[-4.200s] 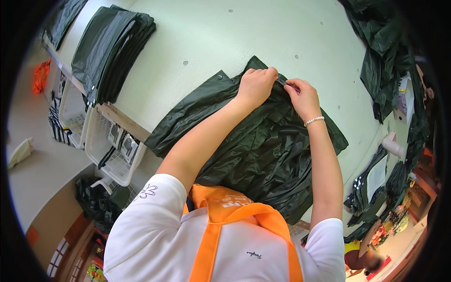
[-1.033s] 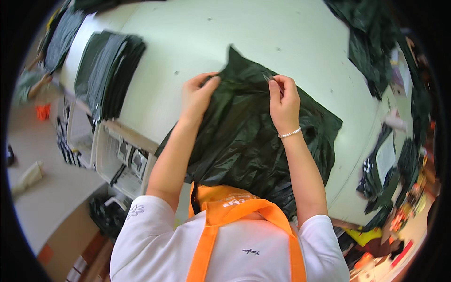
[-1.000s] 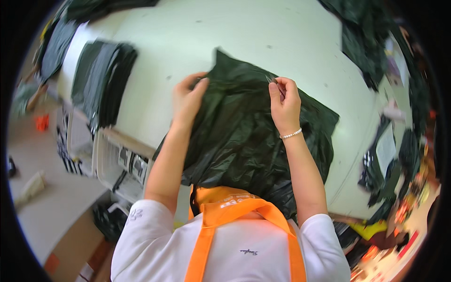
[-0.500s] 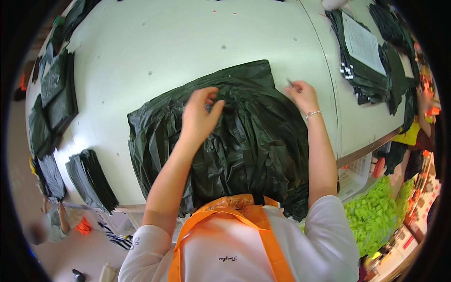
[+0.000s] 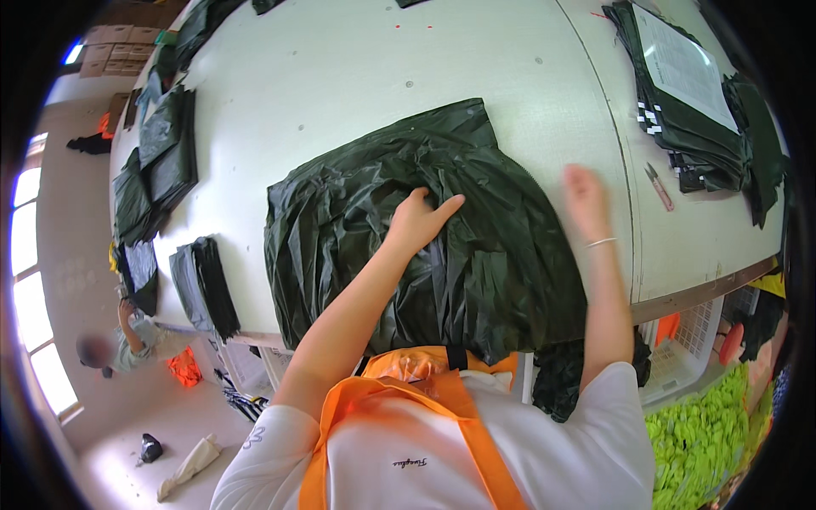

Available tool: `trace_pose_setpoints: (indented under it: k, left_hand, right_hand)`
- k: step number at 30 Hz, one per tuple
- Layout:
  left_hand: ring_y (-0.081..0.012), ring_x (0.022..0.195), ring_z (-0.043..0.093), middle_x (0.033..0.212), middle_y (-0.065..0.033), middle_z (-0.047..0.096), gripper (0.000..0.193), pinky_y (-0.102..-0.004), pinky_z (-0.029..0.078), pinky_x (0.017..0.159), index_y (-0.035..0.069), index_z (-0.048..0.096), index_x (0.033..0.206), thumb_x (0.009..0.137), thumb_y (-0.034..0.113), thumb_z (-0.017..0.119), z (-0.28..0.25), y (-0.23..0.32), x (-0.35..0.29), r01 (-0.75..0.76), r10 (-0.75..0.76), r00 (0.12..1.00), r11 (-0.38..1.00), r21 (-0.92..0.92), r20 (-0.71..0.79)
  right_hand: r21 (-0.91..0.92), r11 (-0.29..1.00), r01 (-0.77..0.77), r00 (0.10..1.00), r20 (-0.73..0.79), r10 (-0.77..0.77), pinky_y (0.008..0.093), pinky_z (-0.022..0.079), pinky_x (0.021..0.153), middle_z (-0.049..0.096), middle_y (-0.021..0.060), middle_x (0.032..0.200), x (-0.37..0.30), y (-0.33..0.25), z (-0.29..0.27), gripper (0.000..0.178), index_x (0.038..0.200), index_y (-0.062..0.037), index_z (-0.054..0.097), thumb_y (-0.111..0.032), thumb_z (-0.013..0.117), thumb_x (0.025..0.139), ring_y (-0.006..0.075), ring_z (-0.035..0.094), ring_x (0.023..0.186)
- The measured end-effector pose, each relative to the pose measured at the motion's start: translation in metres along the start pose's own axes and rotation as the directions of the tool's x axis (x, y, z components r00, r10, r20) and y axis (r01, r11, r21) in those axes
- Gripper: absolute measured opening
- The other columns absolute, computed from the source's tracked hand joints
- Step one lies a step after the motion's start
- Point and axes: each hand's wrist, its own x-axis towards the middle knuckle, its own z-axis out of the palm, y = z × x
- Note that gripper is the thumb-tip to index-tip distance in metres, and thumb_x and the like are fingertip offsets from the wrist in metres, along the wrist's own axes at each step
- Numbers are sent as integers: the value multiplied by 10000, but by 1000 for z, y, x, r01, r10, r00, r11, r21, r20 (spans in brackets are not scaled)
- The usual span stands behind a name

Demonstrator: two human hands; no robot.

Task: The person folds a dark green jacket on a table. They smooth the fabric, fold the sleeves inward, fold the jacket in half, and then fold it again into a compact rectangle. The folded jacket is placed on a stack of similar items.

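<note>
A dark green, shiny garment piece (image 5: pixel 497 246) lies spread in front of me, gathered into many folds below a flat band along its far edge. My left hand (image 5: pixel 418 223) is over its middle, thumb stretched out to the right and apart from the fingers; no cloth shows pinched there. Off the garment's right edge, my right hand (image 5: pixel 586 204) hovers over the white table (image 5: pixel 340 102). Motion smears its fingers, so their pose is unclear. Small thread snips (image 5: pixel 658 187) lie on the table farther right, beside a stack of dark folded pieces (image 5: pixel 680 119).
A white printed sheet (image 5: pixel 684 68) tops that stack. Dark folded bundles (image 5: pixel 204 285) line the table's left side. Below the right edge are a white plastic basket (image 5: pixel 680 348) and a heap of lime-green pieces (image 5: pixel 693 433). Another person (image 5: pixel 140 340) is at the far left.
The thin dark tool in my right hand is gone from it, and the snips now lie on the table. My right hand is lower against the garment's edge. My left hand has shifted rightward over the cloth.
</note>
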Motion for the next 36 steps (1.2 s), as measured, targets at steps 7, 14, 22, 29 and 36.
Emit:
trace_pose_setpoints:
  k: [7, 14, 22, 29, 36]
  left_hand:
    - [-238, 840, 612, 883, -126, 639, 265, -335, 478, 755, -33, 585, 982, 757, 31, 460, 1, -8, -33, -117, 82, 993, 766, -632, -85]
    - [-62, 613, 437, 630, -5, 488, 196, -275, 384, 513, -37, 560, 811, 691, -17, 406, -75, 11, -276, -285, 622, 749, 615, -735, 229]
    - [-317, 537, 437, 573, -134, 419, 153, -327, 348, 483, -25, 456, 709, 638, 64, 559, -125, -75, -394, -395, 956, 152, 293, -871, 252]
    - [-363, 739, 555, 766, -197, 546, 555, -412, 443, 647, -22, 426, 959, 652, 264, 790, -76, -151, -425, -795, 814, 475, 560, -233, 334]
    - [-341, 785, 530, 796, -167, 517, 527, -390, 430, 667, -8, 440, 899, 532, 211, 748, -34, -188, -440, -880, 880, 475, 475, -11, 4]
  right_hand:
    - [319, 947, 42, 915, 368, -165, 371, 476, 762, 649, 193, 909, -99, -57, 71, 290, 966, 25, 617, -240, 506, 923, 312, 625, 826]
    - [528, 501, 686, 563, 52, -825, 300, 431, 928, 573, 116, 1218, -146, -79, 91, 323, 1192, -2, 524, -82, 558, 881, 179, 549, 1074]
    - [594, 651, 472, 546, 382, -745, 338, 398, 990, 574, 150, 1227, -274, -111, 99, 274, 1045, -35, 553, 2, 624, 782, 271, 492, 1217]
    - [-263, 944, 202, 971, 178, -158, 267, 452, 678, 599, 62, 775, -409, -33, -147, 110, 948, -43, 521, -22, 513, 840, 143, 565, 751]
    - [-398, 914, -80, 997, -23, 77, 215, 340, 354, 578, 21, 820, -520, -146, -204, 261, 1095, -87, 507, 31, 456, 867, 54, 444, 417]
